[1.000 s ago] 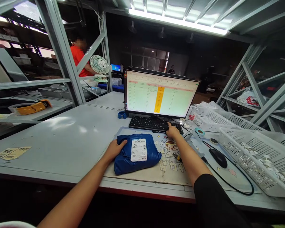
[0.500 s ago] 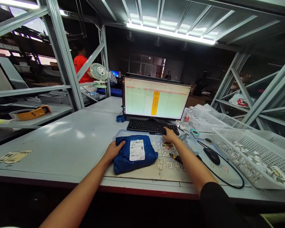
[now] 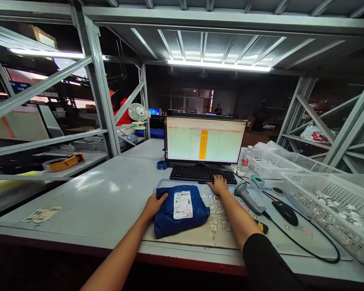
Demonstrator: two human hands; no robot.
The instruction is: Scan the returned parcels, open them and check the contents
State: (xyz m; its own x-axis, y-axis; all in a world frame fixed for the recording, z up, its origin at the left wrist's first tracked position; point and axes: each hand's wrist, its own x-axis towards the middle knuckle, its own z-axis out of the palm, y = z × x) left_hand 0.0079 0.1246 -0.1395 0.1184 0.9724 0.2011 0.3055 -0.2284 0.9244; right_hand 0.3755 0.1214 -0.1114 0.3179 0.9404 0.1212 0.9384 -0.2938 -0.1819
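Observation:
A blue plastic mailer parcel point(image 3: 197, 212) with a white shipping label point(image 3: 183, 205) lies on the printed desk mat point(image 3: 200, 240). My left hand point(image 3: 154, 205) grips its left edge, thumb on top and the other fingers hidden beneath or behind it. Resting on the right part of the black keyboard point(image 3: 189, 173), my right hand point(image 3: 219, 185) has its fingers spread over the keys and holds nothing. Behind the keyboard stands a monitor point(image 3: 182, 141) showing a spreadsheet with an orange column. A grey barcode scanner point(image 3: 250, 198) lies right of my right hand.
A black mouse point(image 3: 285, 213) and a looping cable lie at the right, beside white plastic baskets point(image 3: 321, 210) holding small white items. A yellow-and-black tool point(image 3: 263, 227) shows behind my right forearm. Blue tape point(image 3: 162, 165) sits left of the keyboard. Metal rack posts point(image 3: 101, 89) frame the desk.
My right hand has gone from a pointing finger at the keyboard to fingers spread over the keys. The view has shifted up and left. My left hand stays on the parcel.

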